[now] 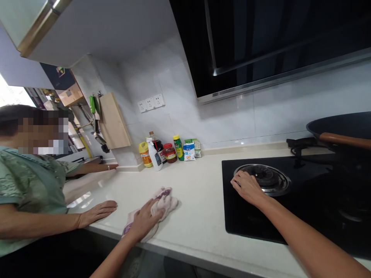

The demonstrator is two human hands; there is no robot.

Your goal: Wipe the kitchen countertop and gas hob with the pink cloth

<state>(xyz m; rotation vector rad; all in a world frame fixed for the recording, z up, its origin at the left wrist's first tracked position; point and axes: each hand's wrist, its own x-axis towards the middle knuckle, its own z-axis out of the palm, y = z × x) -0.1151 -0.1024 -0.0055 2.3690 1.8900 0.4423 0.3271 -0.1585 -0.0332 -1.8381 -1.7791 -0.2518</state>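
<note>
On the white countertop (197,208), my left hand (146,218) grips a crumpled white-and-purple cloth (166,204) near the front edge. Parts of the cloth stick out on both sides of my fingers. My right hand (246,187) is at the left side of a round gas burner (266,178) on the black glass cooktop (246,222). Its fingers are curled down at the burner's metal ring, and their tips are partly hidden, so whether they pinch anything does not show.
Against the wall stand a white spray bottle (155,156), a red-lidded jar (170,153), a green bottle (178,148) and a blue-white packet (189,151). A wok (344,125) sits at the far right. Another person's hand (98,212) rests on the counter at left.
</note>
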